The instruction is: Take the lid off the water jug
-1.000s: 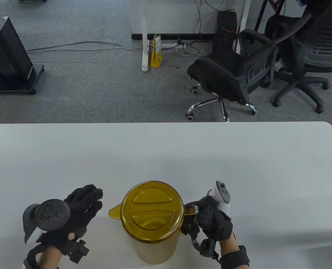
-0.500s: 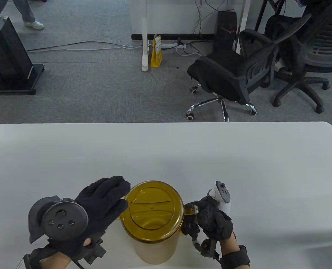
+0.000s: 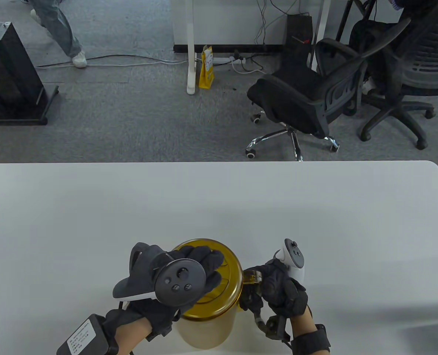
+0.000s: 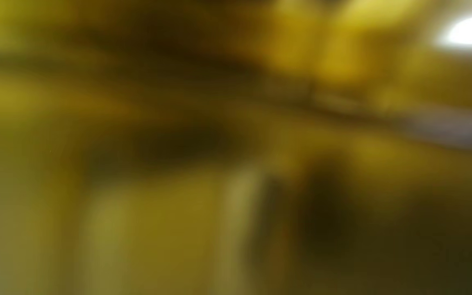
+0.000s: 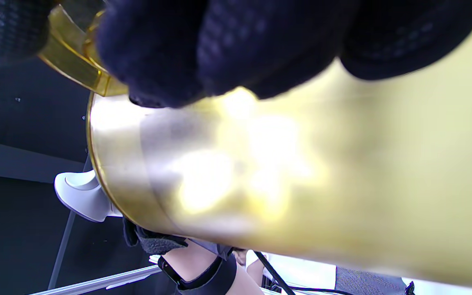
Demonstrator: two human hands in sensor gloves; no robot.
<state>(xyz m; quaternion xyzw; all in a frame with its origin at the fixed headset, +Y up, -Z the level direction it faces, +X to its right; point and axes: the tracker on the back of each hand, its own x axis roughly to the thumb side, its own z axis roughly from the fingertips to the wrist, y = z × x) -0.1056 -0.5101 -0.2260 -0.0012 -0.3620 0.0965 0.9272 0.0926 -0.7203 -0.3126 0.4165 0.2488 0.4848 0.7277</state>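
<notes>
The water jug stands near the table's front edge, its body pale and translucent, with an amber lid seated on top. My left hand hovers over the lid, fingers lying loosely bent across its top; the tracker hides the palm and thumb. My right hand grips the jug's amber handle on the right side. In the right wrist view its fingers curl round the handle against the jug wall. The left wrist view is a blurred amber surface.
The white table stretches wide beyond the jug. Past its far edge are grey carpet, black office chairs and a person's legs walking at the top left.
My left hand has swung right from the table beside the jug to over the lid. The right hand and jug have stayed put. A person has walked into view at the top left.
</notes>
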